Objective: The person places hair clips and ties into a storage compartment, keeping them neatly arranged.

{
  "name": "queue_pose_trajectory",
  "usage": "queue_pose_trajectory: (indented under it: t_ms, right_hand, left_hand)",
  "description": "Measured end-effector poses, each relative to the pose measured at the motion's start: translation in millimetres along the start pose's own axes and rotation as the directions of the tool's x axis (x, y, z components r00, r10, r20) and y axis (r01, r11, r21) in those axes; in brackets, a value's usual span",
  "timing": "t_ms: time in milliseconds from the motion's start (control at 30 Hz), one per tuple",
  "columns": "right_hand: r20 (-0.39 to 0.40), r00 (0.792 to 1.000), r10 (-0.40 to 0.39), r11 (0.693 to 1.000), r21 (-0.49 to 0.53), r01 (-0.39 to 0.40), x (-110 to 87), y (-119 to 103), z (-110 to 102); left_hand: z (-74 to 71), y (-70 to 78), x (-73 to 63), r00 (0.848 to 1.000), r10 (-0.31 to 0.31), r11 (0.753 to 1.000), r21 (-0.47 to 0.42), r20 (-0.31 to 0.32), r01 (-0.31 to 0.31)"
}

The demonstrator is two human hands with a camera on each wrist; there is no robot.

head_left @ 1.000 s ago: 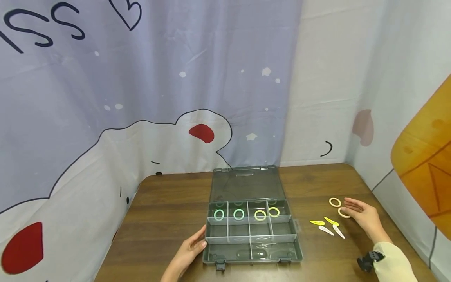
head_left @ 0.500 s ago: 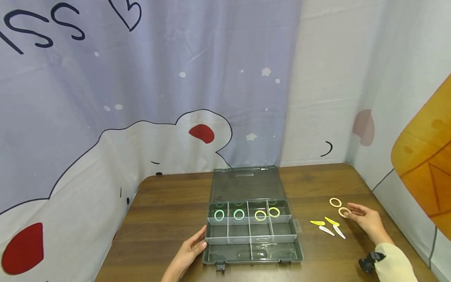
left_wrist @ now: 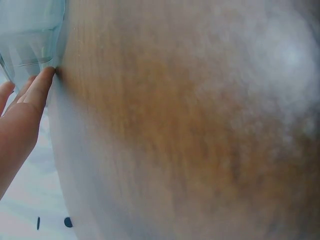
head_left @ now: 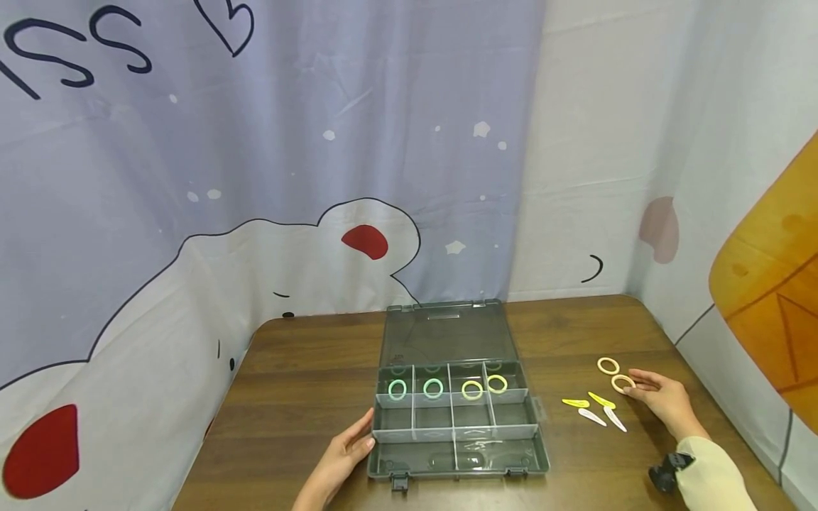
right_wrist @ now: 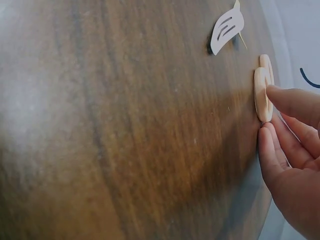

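A pale lilac and white fabric backdrop [head_left: 415, 184] spans the upper part of the head view, softly creased. At upper left it bears thick black printed letters [head_left: 47, 59] and, right of them, a black outlined heart [head_left: 231, 28]. Small white star prints [head_left: 482, 129] dot the centre. A white rounded figure [head_left: 255, 270] with a black outline and a red oval patch [head_left: 366, 242] fills the left and centre. A large orange print [head_left: 776, 277] lies at the right edge. Below spreads a dark brown wood-grain surface [head_left: 300, 369].
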State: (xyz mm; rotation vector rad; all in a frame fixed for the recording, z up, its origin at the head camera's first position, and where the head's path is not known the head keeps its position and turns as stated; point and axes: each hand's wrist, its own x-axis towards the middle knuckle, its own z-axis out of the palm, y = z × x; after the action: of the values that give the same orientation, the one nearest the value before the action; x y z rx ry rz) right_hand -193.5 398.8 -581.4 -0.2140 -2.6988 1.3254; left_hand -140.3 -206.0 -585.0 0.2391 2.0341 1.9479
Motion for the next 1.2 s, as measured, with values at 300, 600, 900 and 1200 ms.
queue_pose_trajectory:
  t_ms: [300,600,900,1200]
  right_hand:
    - [-0.004,1.000,-0.004,0.998,-0.057,0.004,3.1,-1.6,-2.6]
    - [0.024,0.999,0.021,0.990,-0.143,-0.018,2.3,-5.6,-5.5]
    - [0.039,0.997,0.068,0.995,-0.079,-0.065,1.5,-6.3,-5.5]
    - [0.060,0.992,0.113,0.991,-0.074,-0.108,2.1,-8.1,-2.3]
  left_hand:
    - [0.7,-0.2,0.3,1.000,0.004,1.000,0.001,-0.010,-0.004]
    - [1.2,1.8,-1.1,1.000,-0.017,1.000,0.011,0.000,0.017]
    - [0.5,1.5,-0.3,1.000,-0.019,1.000,0.017,-0.002,0.019]
    - [-0.3,-0.3,-0.2,1.000,0.002,1.000,0.006,0.008,-0.002]
